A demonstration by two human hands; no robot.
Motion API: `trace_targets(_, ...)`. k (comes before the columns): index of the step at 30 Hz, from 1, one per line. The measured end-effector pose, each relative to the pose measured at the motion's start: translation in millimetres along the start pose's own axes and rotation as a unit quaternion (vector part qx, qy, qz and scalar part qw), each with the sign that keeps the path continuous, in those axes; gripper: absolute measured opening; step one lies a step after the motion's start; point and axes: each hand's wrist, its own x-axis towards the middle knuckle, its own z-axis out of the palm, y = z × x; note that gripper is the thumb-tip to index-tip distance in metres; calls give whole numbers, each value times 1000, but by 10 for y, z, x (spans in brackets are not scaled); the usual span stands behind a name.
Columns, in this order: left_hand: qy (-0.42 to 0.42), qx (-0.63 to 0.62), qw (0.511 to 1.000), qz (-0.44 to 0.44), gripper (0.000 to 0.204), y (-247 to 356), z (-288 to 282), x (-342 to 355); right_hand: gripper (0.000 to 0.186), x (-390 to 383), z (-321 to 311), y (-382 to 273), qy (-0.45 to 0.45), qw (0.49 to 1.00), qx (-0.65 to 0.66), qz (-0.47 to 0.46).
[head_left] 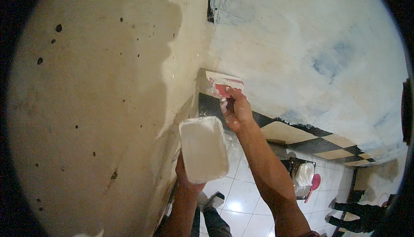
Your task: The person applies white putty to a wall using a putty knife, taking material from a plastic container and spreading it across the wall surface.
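My right hand is closed around a red putty spreader, whose wide edge is smeared with pale paste. The spreader lies against the right wall, close to the corner and just above the black and cream tiles. Lower and to the left, my left hand grips a rectangular tub from its near left side. Crusted pale residue lines the tub's rim, and its inside looks coated in off-white. Some of the left fingers are hidden under the tub. White smudges mark the right fingers.
The left wall carries a large darker patch and several dark pits. Grey-blue stains mottle the right wall. On the white tiled floor, a white bundle sits beside a pink dipper. Another person's legs show at lower right.
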Motion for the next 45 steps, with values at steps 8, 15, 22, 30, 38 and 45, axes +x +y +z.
trace_targets(8, 69, -56, 996, -13, 49, -36, -197, -245, 17, 388, 804, -401, 5, 979, 179, -95)
trace_targets(15, 76, -73, 994, -16, 46, 39, -203, -286, 18, 38, 126, 264, 45, 997, 58, -26)
trace_targets(22, 69, -46, 997, -1, 47, 56, -106, -252, 7, 622, 440, -9, -4, 985, 161, -69)
trace_targets(30, 23, -69, 997, -18, 46, 9, -385, -163, 12, -182, 675, -147, 3, 989, 64, -133)
trace_targets(38, -1, -129, 992, -14, 46, -46, -560, -196, 11, 840, -85, 602, 54, 995, 75, -46)
trace_targets(45, 19, -100, 995, -18, 47, 16, -495, -300, 6, 142, 830, -100, -64, 983, 105, -133)
